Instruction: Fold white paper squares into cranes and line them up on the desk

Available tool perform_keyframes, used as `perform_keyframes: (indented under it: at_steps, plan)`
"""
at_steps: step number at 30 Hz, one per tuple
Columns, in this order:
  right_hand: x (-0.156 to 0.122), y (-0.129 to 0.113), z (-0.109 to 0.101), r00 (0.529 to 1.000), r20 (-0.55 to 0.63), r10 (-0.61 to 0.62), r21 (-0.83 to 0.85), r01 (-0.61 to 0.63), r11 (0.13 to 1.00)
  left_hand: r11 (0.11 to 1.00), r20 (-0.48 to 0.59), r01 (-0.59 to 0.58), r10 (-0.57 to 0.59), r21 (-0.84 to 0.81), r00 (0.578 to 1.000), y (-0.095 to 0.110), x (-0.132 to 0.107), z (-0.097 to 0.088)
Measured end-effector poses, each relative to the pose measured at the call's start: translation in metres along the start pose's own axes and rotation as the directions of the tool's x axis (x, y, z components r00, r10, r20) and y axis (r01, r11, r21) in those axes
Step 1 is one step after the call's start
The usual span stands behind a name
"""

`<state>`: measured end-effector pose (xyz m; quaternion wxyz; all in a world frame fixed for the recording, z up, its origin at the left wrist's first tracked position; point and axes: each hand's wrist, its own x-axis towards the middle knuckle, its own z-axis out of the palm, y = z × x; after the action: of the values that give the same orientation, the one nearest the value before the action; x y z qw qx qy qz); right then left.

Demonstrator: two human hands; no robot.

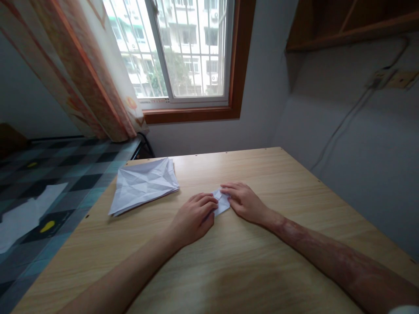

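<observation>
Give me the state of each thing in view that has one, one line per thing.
small paper, folded up small, flat on the table, pinned by both hands
left hand, palm down, fingertips pressing the paper's left edge
right hand, palm down, fingers resting on the paper's right edge
stack of sheets, creased, opened out, lying untouched
curtain, pulled aside to the left

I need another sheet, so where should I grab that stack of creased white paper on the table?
Probably its near left corner, coming from the left: the stack of creased paper lies flat, but that corner sits close to the table edge, and its layers show there. The left hand is closer.
</observation>
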<state>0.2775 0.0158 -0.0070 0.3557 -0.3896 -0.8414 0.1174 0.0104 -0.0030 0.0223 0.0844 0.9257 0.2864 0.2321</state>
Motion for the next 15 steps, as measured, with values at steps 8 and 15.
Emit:
perform_keyframes:
  at_steps: [8, 15]
  plan:
    - [0.0014, -0.0094, -0.0002, 0.999, -0.016, 0.040, -0.125, -0.041, 0.991, 1.000, 0.009, -0.011, 0.011, 0.011, 1.000, -0.0024, -0.0036, 0.0021]
    - [0.0007, -0.0104, 0.0001, 0.997, -0.049, 0.063, -0.250, -0.074, 0.966, 0.992, -0.107, 0.036, -0.024, 0.119, 0.994, -0.0030, -0.0007, 0.0015]
